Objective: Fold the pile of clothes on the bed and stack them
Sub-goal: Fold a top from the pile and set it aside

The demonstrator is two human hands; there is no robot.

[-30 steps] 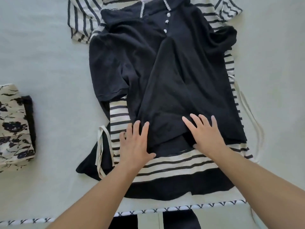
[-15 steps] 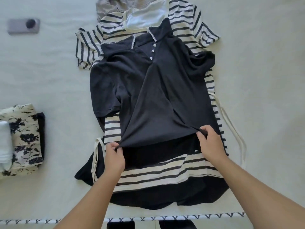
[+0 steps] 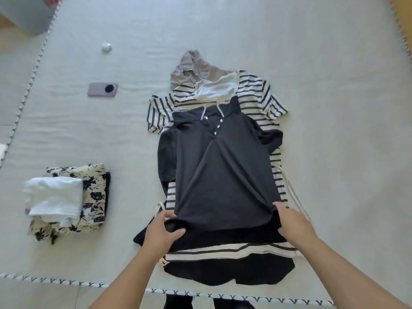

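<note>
A black polo shirt with white buttons lies on top of the clothes pile in the middle of the bed. My left hand grips its lower left hem corner and my right hand grips its lower right hem corner, lifting the hem off the pile. Under it lies a black-and-cream striped top, with a beige garment at the far end and a black garment at the near end. A folded stack sits at the left: a white piece on a floral piece.
A phone and a small round silver object lie on the pale bedcover at the far left. A grey bin stands off the far left corner. The bed's patterned edge trim runs along the near side.
My hands went from pressing flat on the black polo's lower part to gripping its two hem corners and raising the hem. The camera view has pulled back, showing more of the bed.
</note>
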